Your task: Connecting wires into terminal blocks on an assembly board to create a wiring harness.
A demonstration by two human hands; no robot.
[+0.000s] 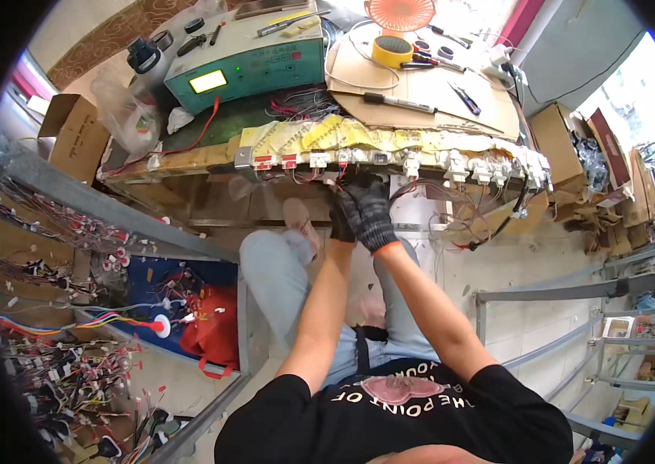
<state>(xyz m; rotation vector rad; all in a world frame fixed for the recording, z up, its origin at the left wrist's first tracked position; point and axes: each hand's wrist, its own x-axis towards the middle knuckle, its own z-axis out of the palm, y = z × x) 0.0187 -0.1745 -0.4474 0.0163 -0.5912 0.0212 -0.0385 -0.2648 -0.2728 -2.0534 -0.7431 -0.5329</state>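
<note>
Gloved hands meet at bench-edge connectors.

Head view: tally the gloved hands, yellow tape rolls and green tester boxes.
gloved hands: 2 (left hand, right hand)
yellow tape roll: 1
green tester box: 1
Total: 4

right hand glove: dark knitted cloth, matt, orange cuff
left hand glove: same dark knit
connectors just above the hands: smooth white and red plastic
tester box beyond, left: painted green metal, slightly glossy
sheets beyond, right: matt brown cardboard
</note>
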